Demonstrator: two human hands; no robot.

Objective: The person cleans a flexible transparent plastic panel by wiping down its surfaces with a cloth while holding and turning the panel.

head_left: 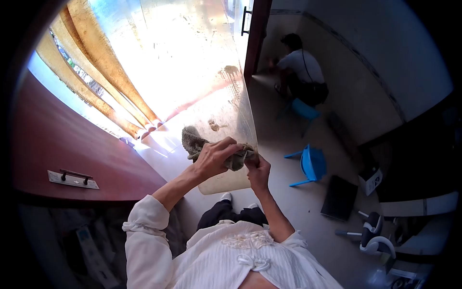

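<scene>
A crumpled grey-green cloth [193, 142] is in my left hand [215, 157], its fingers closed over it, with one end hanging out to the left. The cloth lies against a clear plastic curtain strip [224, 182] that hangs in front of me and is marked with brown smears. At the strip's right edge my right hand [258, 172] is closed, thumb and fingers pinching the edge close beside the cloth. Whether it also grips some of the cloth is hidden.
Yellowed curtain strips [91, 62] are gathered at the left, by a red door [86, 149] with a handle. To the right are a blue chair [313, 163], a black flat object [339, 197] and exercise-type equipment [373, 231]. A person [301, 67] crouches near the far wall.
</scene>
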